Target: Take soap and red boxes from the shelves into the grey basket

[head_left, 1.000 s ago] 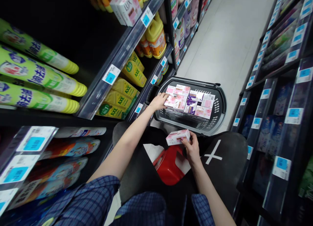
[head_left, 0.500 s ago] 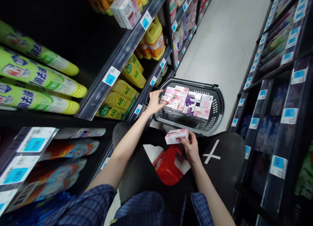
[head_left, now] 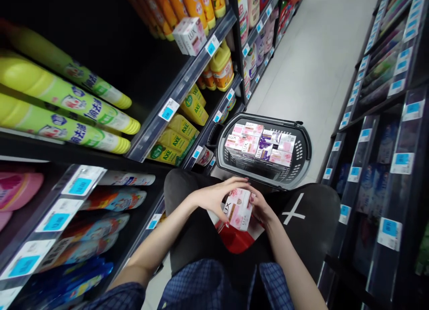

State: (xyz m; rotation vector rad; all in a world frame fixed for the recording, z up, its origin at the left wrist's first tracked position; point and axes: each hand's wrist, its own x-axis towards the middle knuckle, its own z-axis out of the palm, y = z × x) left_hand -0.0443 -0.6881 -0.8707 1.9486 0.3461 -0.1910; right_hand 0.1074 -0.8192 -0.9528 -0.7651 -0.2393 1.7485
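Above my lap, both my hands hold a pink and white LUX soap box (head_left: 240,211). My left hand (head_left: 214,196) spans it from the left, thumb at the lower edge and fingers over the far end. On the right side, the fingers of my right hand (head_left: 261,205) press against the box. LUX lettering shows on two faces; whether it is one box or two together, I cannot tell. Just beyond my knees, a dark shopping basket (head_left: 305,160) on the floor carries several soap boxes (head_left: 251,144), mostly pink, with a few purple ones.
Beneath the held box is a red object (head_left: 236,242) between my legs. A shelf rack on the left bears green bottles (head_left: 83,106), yellow AXE jugs (head_left: 174,140) and white-pink LUX boxes (head_left: 194,35). Another rack (head_left: 402,162) borders the right. The aisle floor (head_left: 308,55) runs ahead.
My left hand has come back from the basket to the box at my lap and closed around it. The held box has turned, showing a larger face. The view has shifted slightly.
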